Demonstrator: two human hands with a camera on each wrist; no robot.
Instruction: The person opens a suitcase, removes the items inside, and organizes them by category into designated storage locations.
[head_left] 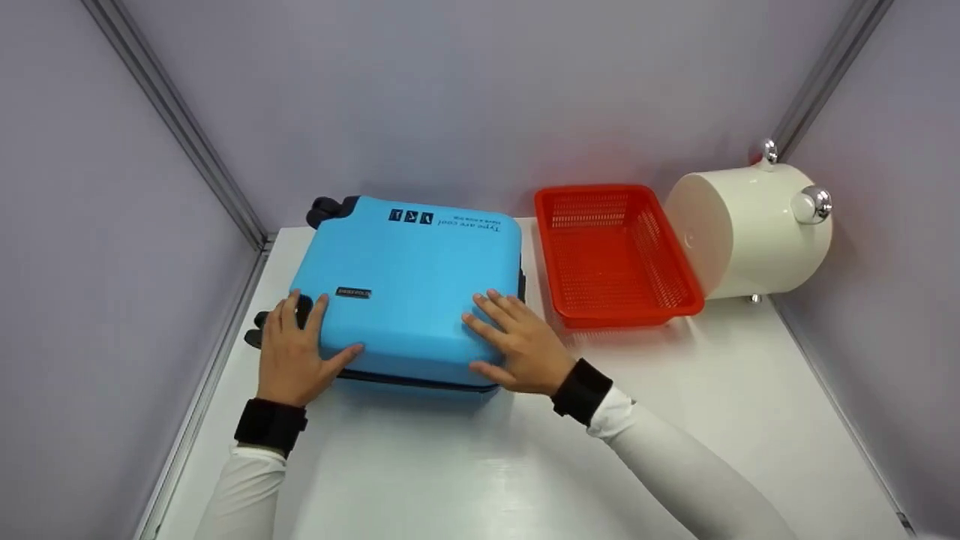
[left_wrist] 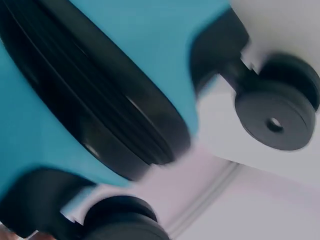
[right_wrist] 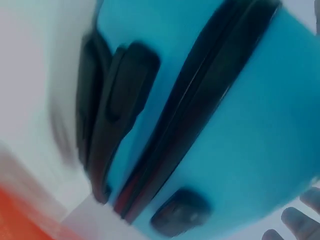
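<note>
A light blue hard-shell suitcase (head_left: 405, 262) lies flat on the white table, its black wheels (head_left: 324, 211) toward the left. My left hand (head_left: 292, 360) rests at its near left corner by a wheel, fingers spread and the thumb along the near edge. On the near right corner lies my right hand (head_left: 529, 349), fingers extended over the shell. A black zipper band (left_wrist: 115, 95) and a wheel (left_wrist: 255, 120) fill the left wrist view. The right wrist view shows the black carry handle (right_wrist: 125, 80) on the suitcase's side, with fingertips (right_wrist: 300, 222) at the lower right.
Right of the suitcase stands a red perforated plastic basket (head_left: 634, 311). Beside it, a cream cylinder (head_left: 772, 232) with shiny chrome balls lies on its side. Pale panels (head_left: 465, 97) wall in the table (head_left: 420, 480) at the back and sides.
</note>
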